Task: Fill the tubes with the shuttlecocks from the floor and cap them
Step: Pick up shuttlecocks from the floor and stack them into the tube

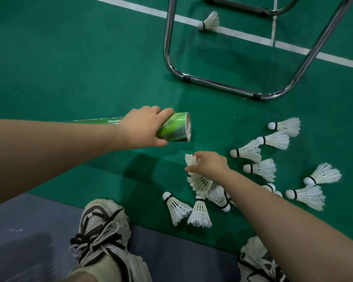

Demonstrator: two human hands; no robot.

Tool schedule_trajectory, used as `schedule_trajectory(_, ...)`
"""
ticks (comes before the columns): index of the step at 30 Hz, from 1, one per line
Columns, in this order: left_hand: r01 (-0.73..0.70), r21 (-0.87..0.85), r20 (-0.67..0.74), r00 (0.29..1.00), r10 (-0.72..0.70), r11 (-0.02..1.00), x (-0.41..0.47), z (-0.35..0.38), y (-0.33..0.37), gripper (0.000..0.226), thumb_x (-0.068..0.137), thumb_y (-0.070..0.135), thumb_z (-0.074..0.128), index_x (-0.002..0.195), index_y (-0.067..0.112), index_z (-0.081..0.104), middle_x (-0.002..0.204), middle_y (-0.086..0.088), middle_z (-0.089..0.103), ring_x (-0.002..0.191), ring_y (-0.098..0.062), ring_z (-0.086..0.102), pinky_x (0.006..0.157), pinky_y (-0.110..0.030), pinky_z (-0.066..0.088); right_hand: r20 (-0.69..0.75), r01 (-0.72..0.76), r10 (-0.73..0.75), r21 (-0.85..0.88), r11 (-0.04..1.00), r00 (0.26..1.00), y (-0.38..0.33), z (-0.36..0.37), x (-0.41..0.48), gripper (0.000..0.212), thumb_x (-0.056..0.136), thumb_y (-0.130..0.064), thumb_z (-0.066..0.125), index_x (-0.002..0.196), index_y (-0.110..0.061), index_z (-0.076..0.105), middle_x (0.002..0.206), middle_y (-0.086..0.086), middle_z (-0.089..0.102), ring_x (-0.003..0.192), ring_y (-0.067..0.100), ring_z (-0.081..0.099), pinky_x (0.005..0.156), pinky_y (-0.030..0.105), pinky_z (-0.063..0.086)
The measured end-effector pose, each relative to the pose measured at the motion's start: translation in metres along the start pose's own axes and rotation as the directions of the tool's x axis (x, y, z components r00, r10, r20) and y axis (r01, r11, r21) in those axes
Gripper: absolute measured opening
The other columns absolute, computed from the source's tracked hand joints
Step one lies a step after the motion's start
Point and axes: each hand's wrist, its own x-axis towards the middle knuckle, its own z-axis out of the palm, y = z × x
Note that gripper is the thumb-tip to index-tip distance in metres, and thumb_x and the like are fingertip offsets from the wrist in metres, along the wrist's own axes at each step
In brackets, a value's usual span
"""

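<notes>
The green tube (172,128) carries white lettering along its side; only "TRAINI" can be read before the left hand (143,127) covers the rest, and no brand name shows. The left hand is closed around the tube near its open end, fingers over the top and thumb beneath, holding it roughly level above the green floor (69,58). The open mouth faces away from the wrist, with something pale just inside it.

Just below the tube's mouth, the right hand (210,164) pinches a short nested stack of white shuttlecocks (196,178), fingers curled round its upper part; the top one's feathers stick up past the fingertips, near the tube but not touching it.

Beyond the tube's mouth, loose shuttlecocks (261,168) lie scattered on the floor. A lone shuttlecock (210,21) lies far above the tube, behind a chrome chair frame (218,85). Two laced sneakers (104,231) stand below the tube.
</notes>
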Motion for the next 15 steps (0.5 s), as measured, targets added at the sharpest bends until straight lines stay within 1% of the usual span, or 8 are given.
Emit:
schedule_trajectory(2,-0.005,0.002,0.006,1.000,0.005,1.000,0.002,0.002,0.003,0.077,0.071,0.053,0.065,0.134,0.024,0.031,0.112,-0.008,0.052,0.100,-0.030,0.051,0.079,-0.043,0.048,-0.026,-0.008,0.009,0.024,1.000,1.000,0.004,0.004,0.004,0.030,0.084,-0.046,0.060,0.103,-0.024,0.062,0.102,-0.001,0.066,0.104,0.023,0.057,0.086,0.036,0.040)
schedule_trajectory(4,-0.006,0.003,0.011,1.000,0.006,1.000,0.003,0.005,0.007,0.077,0.071,0.054,0.065,0.134,0.025,0.030,0.113,-0.007,0.052,0.101,-0.030,0.051,0.079,-0.042,0.047,-0.107,0.019,0.003,0.209,0.978,0.994,0.009,0.001,0.006,0.020,0.084,-0.037,0.061,0.081,-0.018,0.063,0.080,0.002,0.065,0.084,0.023,0.061,0.072,0.033,0.043)
schedule_trajectory(5,-0.008,0.004,0.011,1.000,0.008,1.000,0.004,0.006,0.008,0.077,0.072,0.054,0.064,0.134,0.026,0.030,0.114,-0.007,0.052,0.102,-0.029,0.050,0.079,-0.041,0.047,-0.167,0.038,0.021,0.343,0.939,0.986,0.011,-0.003,0.005,0.020,0.084,-0.034,0.061,0.076,-0.015,0.063,0.074,0.003,0.063,0.073,0.021,0.059,0.063,0.031,0.042)
schedule_trajectory(7,-0.007,0.002,0.008,1.000,0.007,1.000,0.005,0.006,0.007,0.077,0.072,0.054,0.064,0.134,0.025,0.029,0.115,-0.007,0.051,0.103,-0.029,0.050,0.080,-0.042,0.046,-0.283,0.092,0.106,0.605,0.791,0.953,0.011,-0.014,0.000,0.023,0.086,-0.031,0.060,0.073,-0.012,0.061,0.065,0.003,0.054,0.057,0.016,0.044,0.053,0.028,0.032)
schedule_trajectory(9,0.001,0.003,-0.007,1.000,-0.001,1.000,0.006,0.006,0.006,0.076,0.072,0.054,0.063,0.134,0.025,0.029,0.114,-0.007,0.051,0.103,-0.029,0.049,0.081,-0.043,0.046,-0.397,0.187,0.225,0.768,0.612,0.890,0.009,-0.026,-0.005,0.029,0.088,-0.030,0.057,0.069,-0.008,0.057,0.062,0.003,0.047,0.056,0.014,0.035,0.056,0.028,0.028)
schedule_trajectory(12,0.020,0.002,-0.028,0.999,-0.020,1.000,0.007,0.004,0.006,0.075,0.073,0.054,0.063,0.133,0.023,0.030,0.114,-0.008,0.050,0.103,-0.029,0.048,0.082,-0.043,0.044,-0.477,0.353,0.331,0.860,0.369,0.814,-0.004,-0.046,-0.016,0.029,0.093,-0.025,0.052,0.066,-0.017,0.060,0.064,-0.004,0.054,0.063,0.011,0.043,0.061,0.028,0.036)
schedule_trajectory(13,0.025,-0.001,-0.029,0.999,-0.025,1.000,0.008,0.004,0.006,0.074,0.073,0.054,0.063,0.132,0.023,0.030,0.115,-0.008,0.050,0.103,-0.029,0.048,0.083,-0.044,0.044,-0.494,0.393,0.320,0.858,0.331,0.808,-0.010,-0.051,-0.020,0.030,0.094,-0.023,0.050,0.066,-0.020,0.061,0.065,-0.007,0.056,0.063,0.010,0.045,0.062,0.026,0.038)
schedule_trajectory(15,0.034,-0.005,-0.026,0.999,-0.034,0.999,0.008,0.003,0.008,0.075,0.073,0.054,0.063,0.133,0.022,0.030,0.115,-0.008,0.049,0.104,-0.030,0.047,0.084,-0.044,0.044,-0.518,0.429,0.232,0.835,0.345,0.823,-0.023,-0.056,-0.028,0.030,0.097,-0.024,0.047,0.071,-0.024,0.063,0.070,-0.008,0.060,0.065,0.007,0.051,0.064,0.020,0.043)
